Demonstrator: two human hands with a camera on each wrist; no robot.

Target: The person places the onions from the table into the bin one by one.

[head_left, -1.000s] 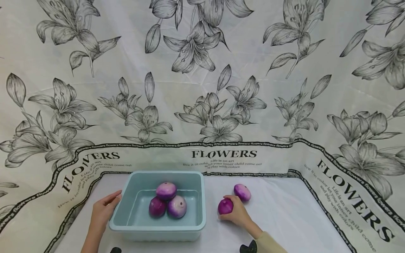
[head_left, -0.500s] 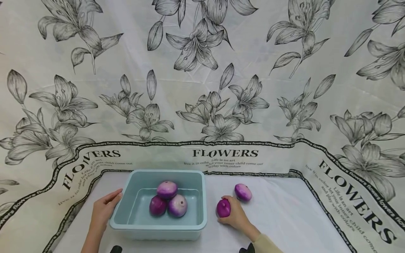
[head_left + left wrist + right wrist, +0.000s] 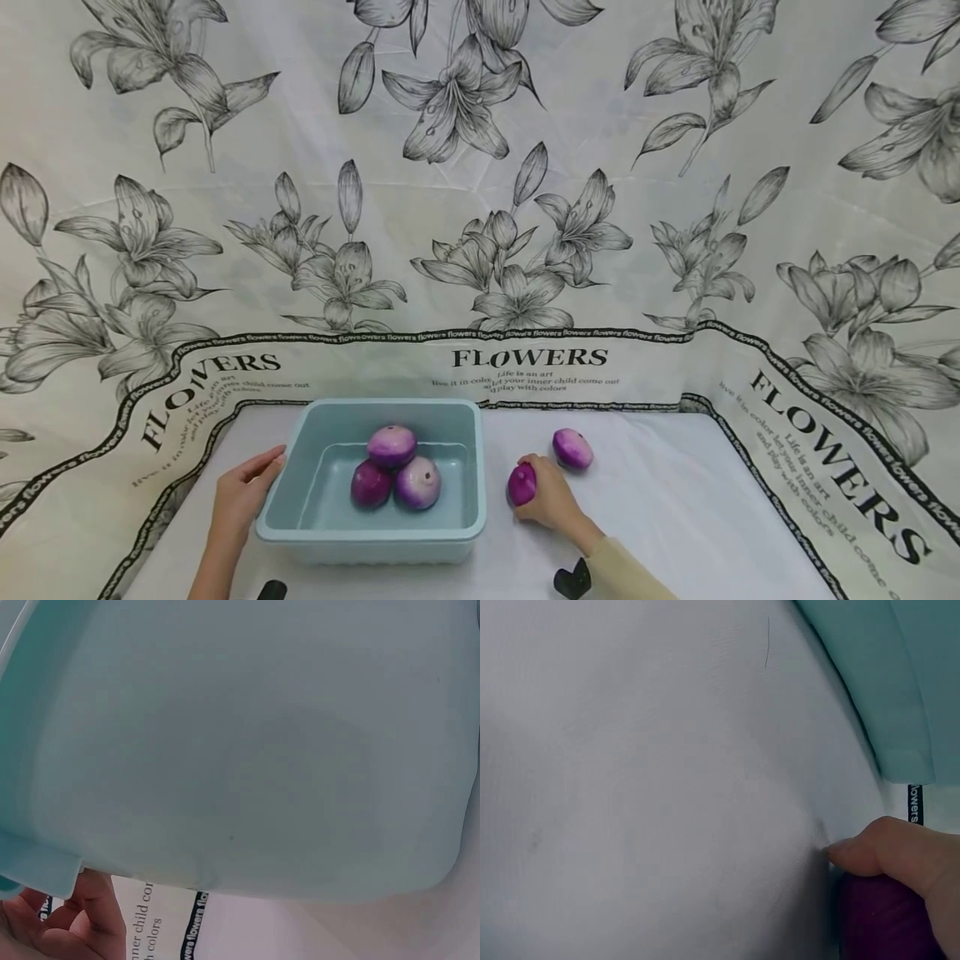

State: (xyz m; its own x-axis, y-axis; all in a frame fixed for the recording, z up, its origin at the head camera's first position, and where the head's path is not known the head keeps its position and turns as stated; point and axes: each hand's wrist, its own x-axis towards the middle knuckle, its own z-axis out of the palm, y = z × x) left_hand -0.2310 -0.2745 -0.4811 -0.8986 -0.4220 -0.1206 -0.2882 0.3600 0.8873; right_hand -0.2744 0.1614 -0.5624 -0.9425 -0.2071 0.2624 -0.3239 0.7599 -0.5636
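A light blue tub (image 3: 311,536) holds three purple-and-white onions, among them a pale one (image 3: 418,483) and a darker one (image 3: 371,484). My left hand (image 3: 242,496) is at the tub's left rim; in the left wrist view its curled fingers (image 3: 94,915) meet the rim of the tub (image 3: 247,750). Right of the tub, my right hand (image 3: 553,500) grips a dark purple onion (image 3: 521,485) low over the cloth. The right wrist view shows the thumb (image 3: 885,844) along that onion (image 3: 885,919); the other fingers are out of sight there.
Another purple-and-white onion (image 3: 573,449) lies on the white cloth (image 3: 660,500) just behind my right hand. A flower-printed curtain (image 3: 525,283) stands behind and at both sides. Dark objects (image 3: 573,579) show at the bottom edge.
My right hand has moved slightly left with the dark purple onion, closer to the tub. My left hand has stayed at the tub's left rim. The view has shifted a little.
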